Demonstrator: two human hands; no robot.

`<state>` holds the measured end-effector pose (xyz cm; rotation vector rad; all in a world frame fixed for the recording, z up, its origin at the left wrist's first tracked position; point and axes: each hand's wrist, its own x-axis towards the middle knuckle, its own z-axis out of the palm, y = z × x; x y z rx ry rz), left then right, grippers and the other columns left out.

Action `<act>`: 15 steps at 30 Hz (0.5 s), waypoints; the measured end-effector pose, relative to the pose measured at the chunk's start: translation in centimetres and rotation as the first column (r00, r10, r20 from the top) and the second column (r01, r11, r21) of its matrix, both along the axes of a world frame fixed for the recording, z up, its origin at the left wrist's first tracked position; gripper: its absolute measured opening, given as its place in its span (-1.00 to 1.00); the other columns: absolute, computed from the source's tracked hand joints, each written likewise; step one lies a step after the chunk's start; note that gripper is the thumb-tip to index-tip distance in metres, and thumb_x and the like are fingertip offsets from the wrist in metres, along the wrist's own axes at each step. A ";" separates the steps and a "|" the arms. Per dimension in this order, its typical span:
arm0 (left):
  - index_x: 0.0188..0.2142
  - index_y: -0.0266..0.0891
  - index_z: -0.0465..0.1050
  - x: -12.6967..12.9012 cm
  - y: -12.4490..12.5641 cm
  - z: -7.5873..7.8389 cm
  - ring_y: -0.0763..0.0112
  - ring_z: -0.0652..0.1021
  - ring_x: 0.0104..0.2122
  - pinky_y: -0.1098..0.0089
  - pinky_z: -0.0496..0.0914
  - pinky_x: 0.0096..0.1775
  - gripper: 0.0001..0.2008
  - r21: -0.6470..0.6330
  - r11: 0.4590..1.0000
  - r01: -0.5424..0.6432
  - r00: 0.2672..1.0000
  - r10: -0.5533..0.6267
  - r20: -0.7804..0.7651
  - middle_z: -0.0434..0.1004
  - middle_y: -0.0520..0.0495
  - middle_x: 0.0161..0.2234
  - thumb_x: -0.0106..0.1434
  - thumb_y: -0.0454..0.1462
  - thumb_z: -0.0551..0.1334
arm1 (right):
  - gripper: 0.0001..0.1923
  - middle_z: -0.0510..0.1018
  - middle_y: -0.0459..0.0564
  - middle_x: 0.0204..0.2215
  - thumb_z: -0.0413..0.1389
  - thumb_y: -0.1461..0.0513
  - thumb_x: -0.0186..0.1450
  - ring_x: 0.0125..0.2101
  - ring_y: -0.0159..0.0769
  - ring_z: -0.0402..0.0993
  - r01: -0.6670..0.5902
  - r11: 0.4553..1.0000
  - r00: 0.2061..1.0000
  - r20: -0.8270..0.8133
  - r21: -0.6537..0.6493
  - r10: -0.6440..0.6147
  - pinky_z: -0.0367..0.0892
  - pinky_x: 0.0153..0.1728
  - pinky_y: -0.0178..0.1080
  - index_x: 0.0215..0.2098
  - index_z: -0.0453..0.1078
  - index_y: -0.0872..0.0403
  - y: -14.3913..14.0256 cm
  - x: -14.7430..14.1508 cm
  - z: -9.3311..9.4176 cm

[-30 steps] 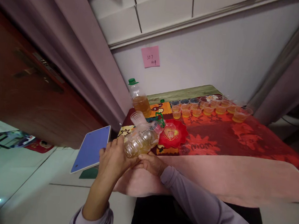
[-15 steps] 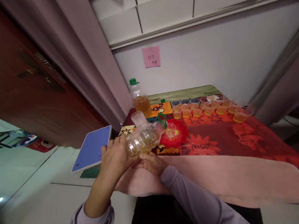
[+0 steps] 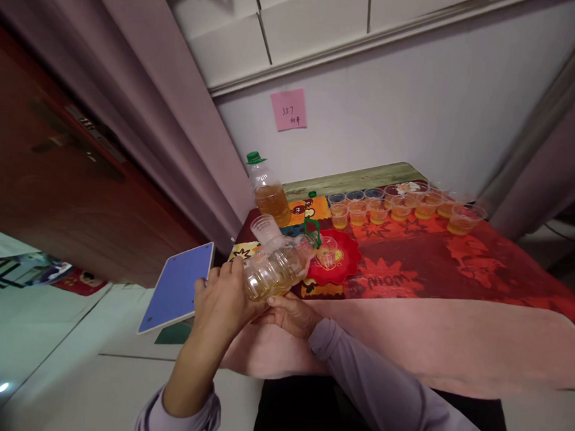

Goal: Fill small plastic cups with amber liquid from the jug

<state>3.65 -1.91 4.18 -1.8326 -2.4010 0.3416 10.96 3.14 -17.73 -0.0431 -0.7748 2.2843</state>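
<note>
At the bench's (image 3: 462,269) near left corner, the left hand (image 3: 221,303) and right hand (image 3: 290,314) clasp a tipped bottle (image 3: 273,271), probably light, slick and crushable, best gripped mid-body, over a cup (image 3: 325,250).

Both hands, the left hand (image 3: 218,303) and right hand (image 3: 290,314), are keeping the tilted bottle (image 3: 276,268) over the small cup (image 3: 326,251) on the red plate (image 3: 342,263), with the bottle's mouth now sitting slightly closer to the cup than a second ago.
</note>
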 end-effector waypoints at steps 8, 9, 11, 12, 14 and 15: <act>0.26 -0.29 0.39 0.3 0.0 0.2 -0.30 0.58 0.25 -0.08 0.42 0.16 -0.33 -0.009 1.000 -0.007 1.000 0.007 -0.006 0.62 -0.45 0.19 0.29 0.01 0.41 | -0.46 0.75 0.05 -0.01 0.47 0.07 0.28 0.02 -0.08 0.71 0.006 1.000 1.000 -0.005 0.016 -0.006 0.60 0.16 0.15 0.13 0.46 0.01 0.0 -0.1 -0.4; 0.26 -0.29 0.39 0.3 0.0 0.2 -0.29 0.57 0.25 -0.08 0.42 0.17 -0.33 -0.010 1.000 -0.008 1.000 0.008 -0.006 0.62 -0.45 0.20 0.29 0.01 0.41 | -0.46 0.76 0.05 -0.01 0.47 0.07 0.28 0.02 -0.08 0.72 0.006 1.000 1.000 -0.009 0.014 -0.006 0.60 0.16 0.15 0.13 0.46 0.01 0.0 -0.1 -0.3; 0.28 -0.29 0.38 0.3 0.1 0.2 -0.30 0.57 0.25 -0.09 0.42 0.18 -0.31 -0.010 1.000 -0.010 1.000 0.010 -0.007 0.61 -0.45 0.21 0.29 0.01 0.41 | -0.46 0.76 0.04 -0.01 0.48 0.09 0.27 -0.01 -0.09 0.72 0.007 1.000 1.000 -0.019 0.002 -0.007 0.61 0.16 0.14 0.13 0.46 0.01 0.0 -0.1 -0.3; 0.28 -0.29 0.38 0.3 0.1 0.2 -0.30 0.57 0.25 -0.10 0.42 0.18 -0.31 -0.011 1.000 -0.010 1.000 0.010 -0.006 0.61 -0.45 0.21 0.29 0.01 0.42 | -0.45 0.76 0.04 -0.01 0.49 0.10 0.26 -0.02 -0.10 0.73 0.008 1.000 1.000 -0.025 -0.006 -0.008 0.61 0.15 0.13 0.13 0.46 0.01 0.0 -0.1 -0.3; 0.29 -0.31 0.37 0.3 0.1 0.2 -0.29 0.57 0.26 -0.10 0.42 0.19 -0.29 -0.014 1.000 -0.014 1.000 0.014 -0.007 0.61 -0.46 0.21 0.28 0.00 0.42 | -0.42 0.77 0.03 -0.02 0.50 0.11 0.24 -0.04 -0.12 0.73 0.007 1.000 0.999 -0.031 -0.021 -0.007 0.62 0.14 0.12 0.15 0.46 0.01 0.0 -0.2 -0.4; 0.30 -0.31 0.37 0.4 0.1 0.3 -0.29 0.57 0.25 -0.09 0.42 0.19 -0.29 -0.016 1.000 -0.017 1.000 0.016 -0.010 0.61 -0.45 0.21 0.29 0.00 0.42 | -0.41 0.77 0.03 -0.02 0.50 0.11 0.24 -0.04 -0.12 0.73 0.005 1.000 0.999 -0.034 -0.027 -0.006 0.62 0.14 0.12 0.15 0.46 0.01 0.1 -0.2 -0.4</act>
